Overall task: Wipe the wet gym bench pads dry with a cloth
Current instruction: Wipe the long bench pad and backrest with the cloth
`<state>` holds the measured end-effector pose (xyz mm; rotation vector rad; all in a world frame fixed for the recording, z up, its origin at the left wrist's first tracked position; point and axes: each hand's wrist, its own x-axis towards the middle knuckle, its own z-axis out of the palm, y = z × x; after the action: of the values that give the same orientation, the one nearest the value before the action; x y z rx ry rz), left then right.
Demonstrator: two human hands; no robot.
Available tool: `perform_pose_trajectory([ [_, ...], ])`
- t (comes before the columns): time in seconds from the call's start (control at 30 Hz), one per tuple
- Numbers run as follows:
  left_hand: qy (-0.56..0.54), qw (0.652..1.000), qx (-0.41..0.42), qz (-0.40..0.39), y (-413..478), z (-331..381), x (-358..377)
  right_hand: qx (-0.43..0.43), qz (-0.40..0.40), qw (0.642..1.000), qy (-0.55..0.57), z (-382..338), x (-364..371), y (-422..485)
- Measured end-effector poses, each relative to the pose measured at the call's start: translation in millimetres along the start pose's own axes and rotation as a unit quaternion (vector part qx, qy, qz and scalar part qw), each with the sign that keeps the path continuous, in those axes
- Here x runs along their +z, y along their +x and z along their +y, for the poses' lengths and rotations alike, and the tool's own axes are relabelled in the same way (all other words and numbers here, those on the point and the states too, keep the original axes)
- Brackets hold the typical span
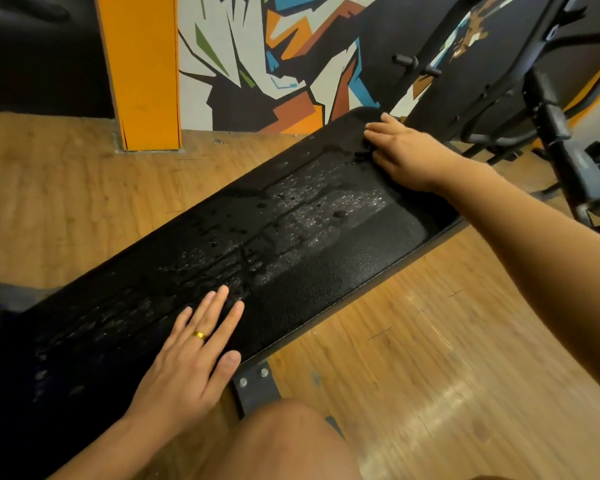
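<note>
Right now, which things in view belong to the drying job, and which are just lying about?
Job: wet black bench pad; left hand flat on it; right hand at its far end, on what may be a dark cloth.
Just there: black machine frame; orange pillar; wall mural; wood floor.

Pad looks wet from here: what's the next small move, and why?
Probably draw the right hand, with what looks like a dark cloth under it, down the bench pad toward the left hand. Droplets cover the pad's middle between the hands; only the strip along its right edge looks dry.
</note>
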<state>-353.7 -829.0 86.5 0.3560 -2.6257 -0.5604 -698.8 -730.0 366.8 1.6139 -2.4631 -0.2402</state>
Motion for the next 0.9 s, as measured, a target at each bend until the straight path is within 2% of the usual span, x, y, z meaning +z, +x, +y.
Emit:
perform_pose_trajectory([
  [0.3, 0.004, 1.0, 0.003, 0.005, 0.5, 0.9, 0.9, -0.029, 0.026, 0.999, -0.029, 8.1, 12.7, -33.1],
  [0.63, 0.003, 1.0, 0.004, 0.003, 1.0, 0.1, -0.3, -0.039, 0.005, 0.998, -0.056, -3.0, 11.2, 57.0],
  [0.9, 0.006, 1.0, 0.004, 0.003, 1.1, -0.3, 1.0, -0.048, 0.046, 0.996, -0.054, 8.4, 17.5, -28.1],
])
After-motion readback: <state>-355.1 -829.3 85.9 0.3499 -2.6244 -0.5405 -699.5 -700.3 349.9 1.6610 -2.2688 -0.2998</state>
